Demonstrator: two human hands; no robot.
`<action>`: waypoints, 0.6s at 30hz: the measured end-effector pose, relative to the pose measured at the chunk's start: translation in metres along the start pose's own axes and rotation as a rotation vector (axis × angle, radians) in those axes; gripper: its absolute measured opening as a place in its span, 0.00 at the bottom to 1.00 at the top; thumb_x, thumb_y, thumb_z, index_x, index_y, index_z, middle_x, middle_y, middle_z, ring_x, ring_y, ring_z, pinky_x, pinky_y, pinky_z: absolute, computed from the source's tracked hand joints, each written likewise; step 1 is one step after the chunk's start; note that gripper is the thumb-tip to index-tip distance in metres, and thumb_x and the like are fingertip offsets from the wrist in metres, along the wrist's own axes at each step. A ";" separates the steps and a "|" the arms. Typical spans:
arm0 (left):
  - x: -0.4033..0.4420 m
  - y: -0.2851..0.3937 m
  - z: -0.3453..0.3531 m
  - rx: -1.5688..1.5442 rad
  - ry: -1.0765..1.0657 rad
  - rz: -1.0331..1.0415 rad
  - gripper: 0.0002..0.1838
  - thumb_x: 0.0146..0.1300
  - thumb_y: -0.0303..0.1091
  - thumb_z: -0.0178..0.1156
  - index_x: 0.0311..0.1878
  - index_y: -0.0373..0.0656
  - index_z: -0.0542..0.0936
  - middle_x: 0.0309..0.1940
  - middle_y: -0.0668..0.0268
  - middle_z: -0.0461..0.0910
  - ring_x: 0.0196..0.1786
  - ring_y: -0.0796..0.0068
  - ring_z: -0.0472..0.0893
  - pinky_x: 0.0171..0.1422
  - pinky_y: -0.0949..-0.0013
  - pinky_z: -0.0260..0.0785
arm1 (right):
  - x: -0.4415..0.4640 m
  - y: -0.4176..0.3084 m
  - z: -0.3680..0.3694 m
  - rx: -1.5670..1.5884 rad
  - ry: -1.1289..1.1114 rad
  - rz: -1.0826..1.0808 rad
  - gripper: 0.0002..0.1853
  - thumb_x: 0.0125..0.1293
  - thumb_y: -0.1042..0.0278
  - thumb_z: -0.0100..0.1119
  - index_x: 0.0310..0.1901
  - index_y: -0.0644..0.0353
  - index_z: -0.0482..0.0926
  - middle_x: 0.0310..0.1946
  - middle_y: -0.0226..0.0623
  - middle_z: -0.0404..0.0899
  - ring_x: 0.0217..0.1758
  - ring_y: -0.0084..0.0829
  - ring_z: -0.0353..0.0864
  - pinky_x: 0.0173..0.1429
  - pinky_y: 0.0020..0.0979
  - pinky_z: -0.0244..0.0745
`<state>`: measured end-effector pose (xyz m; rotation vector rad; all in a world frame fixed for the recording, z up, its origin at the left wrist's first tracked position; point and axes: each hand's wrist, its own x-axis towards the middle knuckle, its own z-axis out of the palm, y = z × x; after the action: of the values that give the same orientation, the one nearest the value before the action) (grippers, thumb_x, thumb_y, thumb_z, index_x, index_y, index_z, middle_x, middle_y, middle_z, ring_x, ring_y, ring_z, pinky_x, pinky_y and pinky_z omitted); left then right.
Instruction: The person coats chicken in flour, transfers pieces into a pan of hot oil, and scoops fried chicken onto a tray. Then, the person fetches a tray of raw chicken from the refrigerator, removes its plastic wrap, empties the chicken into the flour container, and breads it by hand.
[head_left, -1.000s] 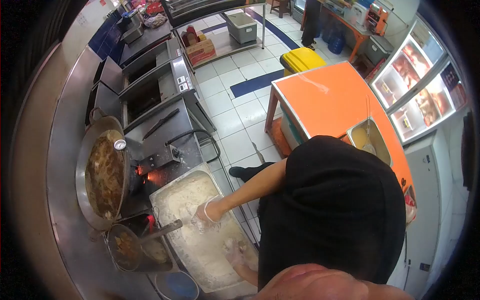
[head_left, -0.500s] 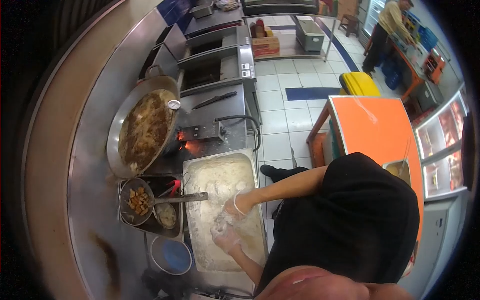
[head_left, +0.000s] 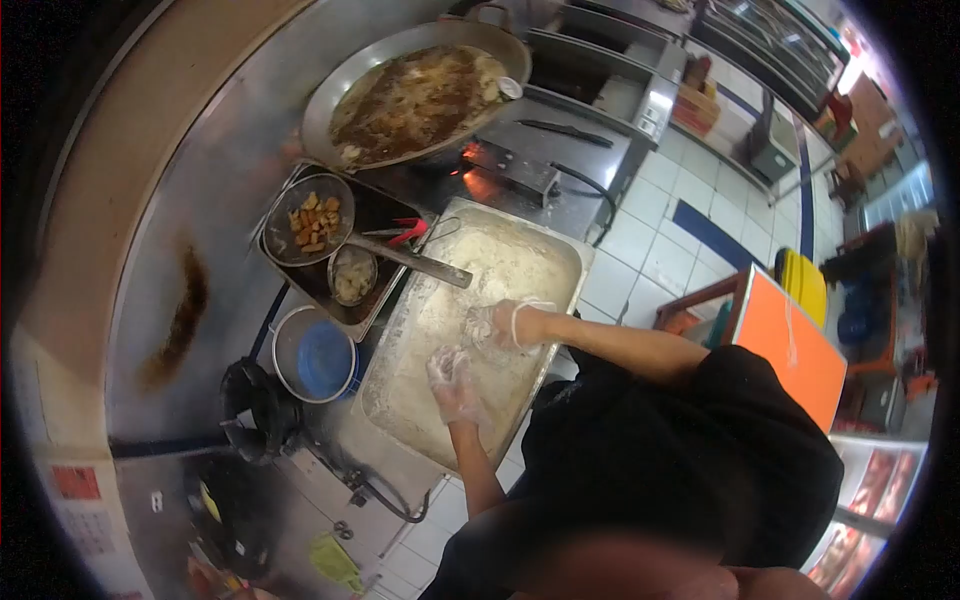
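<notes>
A metal tray (head_left: 392, 440) of pale flour (head_left: 510, 255) lies under both my hands, which wear clear plastic gloves dusted white. My left hand (head_left: 455, 385) is just above the flour on the tray's near side, its fingers loosely bent and apart. Across from it, my right hand (head_left: 500, 325) reaches down to the flour with its fingers curled and coated; anything inside them is hidden. A long-handled strainer (head_left: 345, 215) holding browned fried pieces (head_left: 315, 222) rests beside the tray, its handle jutting over the flour.
A wok of bubbling oil (head_left: 415, 105) with a dial thermometer (head_left: 510, 88) sits over a flame (head_left: 470, 155). Red-handled tongs (head_left: 408, 231) and a small bowl (head_left: 352, 277) are by the strainer. A blue-bottomed basin (head_left: 325, 360) stands nearby; an orange table (head_left: 790, 345) is at right.
My hands, close together before, have moved apart: the left toward the tray's near side, the right farther up over the flour. The view has turned and shifted.
</notes>
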<state>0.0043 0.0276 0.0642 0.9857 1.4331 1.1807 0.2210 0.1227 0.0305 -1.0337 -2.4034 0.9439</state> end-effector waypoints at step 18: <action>-0.053 -0.037 -0.019 0.835 -0.162 -0.216 0.40 0.69 0.55 0.60 0.74 0.33 0.71 0.71 0.37 0.73 0.75 0.41 0.71 0.79 0.53 0.62 | 0.058 -0.176 -0.278 0.674 -0.024 -0.042 0.29 0.74 0.51 0.67 0.69 0.59 0.74 0.52 0.38 0.84 0.53 0.32 0.84 0.61 0.38 0.82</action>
<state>-0.0049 -0.0336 0.0381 1.3916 1.8785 0.3020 0.2459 0.1974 0.3551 -0.7060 -1.8738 1.5950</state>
